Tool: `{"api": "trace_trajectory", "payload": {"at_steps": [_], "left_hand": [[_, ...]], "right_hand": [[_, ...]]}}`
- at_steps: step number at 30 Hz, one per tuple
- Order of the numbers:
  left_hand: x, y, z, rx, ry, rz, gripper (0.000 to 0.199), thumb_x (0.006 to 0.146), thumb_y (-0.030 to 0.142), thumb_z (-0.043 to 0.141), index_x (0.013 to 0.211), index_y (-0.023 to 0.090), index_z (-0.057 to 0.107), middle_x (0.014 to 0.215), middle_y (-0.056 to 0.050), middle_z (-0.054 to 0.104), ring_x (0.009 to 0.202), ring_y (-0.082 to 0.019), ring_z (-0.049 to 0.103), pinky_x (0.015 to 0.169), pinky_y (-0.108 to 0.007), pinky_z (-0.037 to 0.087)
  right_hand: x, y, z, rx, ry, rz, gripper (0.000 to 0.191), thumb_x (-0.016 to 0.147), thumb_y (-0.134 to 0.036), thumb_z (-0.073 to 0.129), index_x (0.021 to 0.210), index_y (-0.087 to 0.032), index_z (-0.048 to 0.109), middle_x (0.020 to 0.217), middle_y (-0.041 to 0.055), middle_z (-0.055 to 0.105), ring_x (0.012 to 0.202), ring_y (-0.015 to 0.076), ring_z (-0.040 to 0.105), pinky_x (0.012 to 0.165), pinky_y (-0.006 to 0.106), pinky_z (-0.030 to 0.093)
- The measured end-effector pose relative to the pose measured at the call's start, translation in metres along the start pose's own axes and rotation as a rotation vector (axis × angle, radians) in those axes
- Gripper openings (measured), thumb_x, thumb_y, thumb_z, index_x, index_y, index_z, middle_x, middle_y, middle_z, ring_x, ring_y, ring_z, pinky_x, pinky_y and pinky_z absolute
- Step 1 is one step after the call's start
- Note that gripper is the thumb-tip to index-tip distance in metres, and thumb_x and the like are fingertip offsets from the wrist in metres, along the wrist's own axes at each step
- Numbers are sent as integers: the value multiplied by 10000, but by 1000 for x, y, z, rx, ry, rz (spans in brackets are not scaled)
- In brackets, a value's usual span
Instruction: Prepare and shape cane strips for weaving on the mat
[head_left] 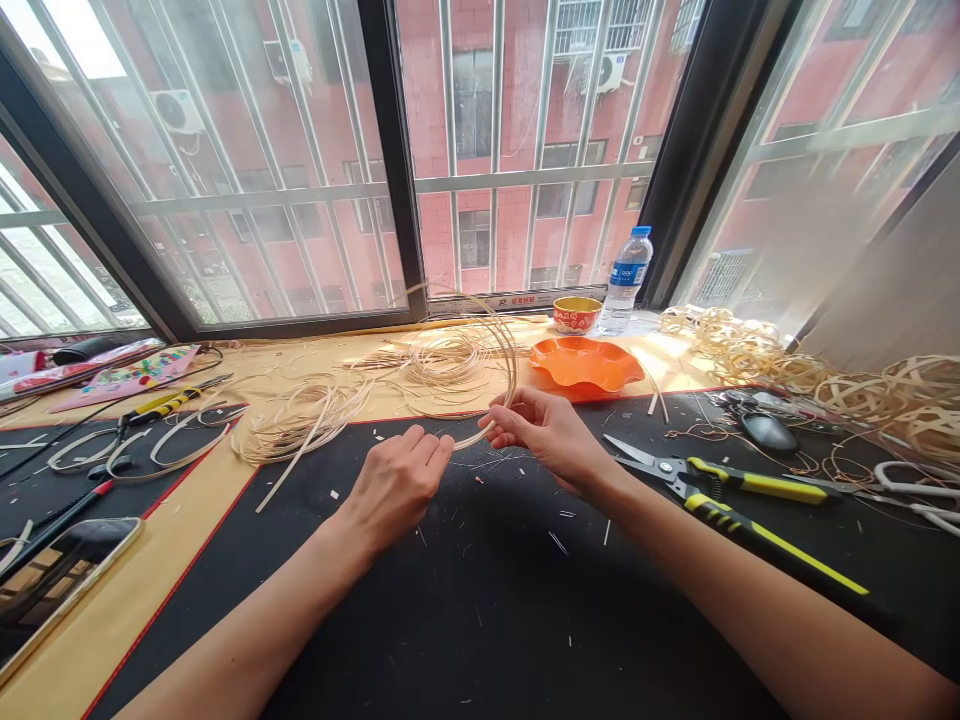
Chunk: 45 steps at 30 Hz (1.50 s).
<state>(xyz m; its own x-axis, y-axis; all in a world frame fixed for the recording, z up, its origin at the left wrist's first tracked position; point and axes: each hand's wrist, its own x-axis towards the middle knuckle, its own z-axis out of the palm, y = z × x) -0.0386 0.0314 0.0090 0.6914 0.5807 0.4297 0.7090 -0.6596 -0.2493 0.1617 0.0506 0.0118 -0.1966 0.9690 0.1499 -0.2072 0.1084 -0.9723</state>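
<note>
The person's left hand (397, 490) and right hand (547, 435) hover close together above a black cutting mat (480, 610). The right hand is half closed, pinching a long, thin, pale strand of rattan cane (514, 370) between thumb and fingers. The strand arcs up and away from that hand in a loose curve. The left hand is loosely curled, its fingertips at the strand's lower end, though whether they grip it is hard to tell.

Just beyond the hands, loose coils of pale cane (304, 425) lie on a tan mat with red edging (150, 590). Farther ahead sit a shallow orange scalloped plastic dish (585, 362), a small red-and-gold bowl (577, 314), and a clear plastic water bottle with a blue cap (626, 280), against a barred window (525, 175).

Right of the right hand lie steel shears with yellow-and-black handles (720, 485), and past them a heap of curled cane strips (885, 395). Left of the left hand are yellow-and-black pliers (169, 405) and a smartphone (60, 580).
</note>
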Motion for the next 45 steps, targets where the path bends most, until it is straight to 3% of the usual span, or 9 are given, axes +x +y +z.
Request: {"api": "trace_trajectory", "payload": {"at_steps": [5, 10, 14, 18, 23, 29, 33, 36, 45], "left_hand": [[-2, 2, -2, -182, 2, -64, 328, 793, 9, 376, 944, 142, 635, 762, -73, 663, 688, -177, 559, 577, -257, 451], [-4, 7, 1, -472, 46, -193, 310, 844, 60, 393, 957, 157, 666, 738, -40, 694, 670, -139, 635, 628, -230, 500], [-1, 11, 3, -662, 51, -262, 271, 861, 129, 444, 942, 161, 701, 756, -28, 742, 657, -130, 668, 615, -199, 514], [4, 13, -3, -927, -3, -426, 242, 838, 218, 510, 888, 167, 741, 697, -23, 731, 535, -121, 584, 486, -196, 447], [9, 14, -9, -1190, -113, -605, 244, 782, 303, 588, 834, 142, 764, 546, -7, 620, 487, -98, 466, 463, -201, 389], [10, 14, -8, -1394, -243, -695, 296, 757, 378, 628, 860, 139, 767, 588, -37, 656, 505, -100, 510, 449, -199, 403], [10, 13, -8, -1394, -252, -748, 335, 738, 406, 644, 921, 147, 754, 761, -81, 729, 542, -117, 576, 433, -195, 411], [8, 14, -6, -1321, -286, -708, 334, 757, 406, 621, 917, 145, 755, 808, -88, 737, 474, -83, 525, 391, -176, 351], [3, 13, -4, -1294, -417, -612, 401, 815, 464, 547, 910, 126, 742, 516, 2, 562, 405, -68, 432, 382, -172, 324]], "right_hand": [[2, -1, -1, -68, -19, -41, 326, 637, -415, 770, 726, -146, 609, 701, 1, 645, 593, 92, 593, 576, 231, 527], [3, 1, -4, 42, -51, 3, 315, 667, -420, 755, 742, -150, 610, 662, -19, 623, 601, 81, 585, 577, 207, 505], [0, -3, -4, 30, -105, 14, 316, 602, -372, 808, 703, -146, 611, 697, -9, 638, 669, 107, 623, 579, 206, 507], [-3, -7, -3, 36, -149, 26, 317, 593, -371, 810, 702, -148, 614, 730, 7, 667, 722, 145, 663, 643, 258, 548], [-3, -5, -2, 24, -197, -23, 311, 572, -326, 825, 721, -161, 608, 711, 5, 687, 666, 142, 665, 660, 287, 563], [-2, -2, -6, -1, -281, 61, 358, 591, -278, 820, 836, -148, 595, 683, -6, 675, 628, 128, 666, 630, 262, 562], [-3, -5, -8, 28, -281, 95, 379, 599, -290, 816, 866, -146, 591, 690, 0, 678, 626, 142, 677, 638, 277, 564], [-3, -8, -7, 27, -230, 88, 349, 604, -294, 812, 831, -138, 598, 685, -7, 663, 613, 117, 659, 636, 256, 558], [-2, -5, -6, -80, -189, 93, 412, 585, -274, 818, 851, -149, 530, 758, 29, 704, 633, 133, 654, 622, 278, 548]]}}
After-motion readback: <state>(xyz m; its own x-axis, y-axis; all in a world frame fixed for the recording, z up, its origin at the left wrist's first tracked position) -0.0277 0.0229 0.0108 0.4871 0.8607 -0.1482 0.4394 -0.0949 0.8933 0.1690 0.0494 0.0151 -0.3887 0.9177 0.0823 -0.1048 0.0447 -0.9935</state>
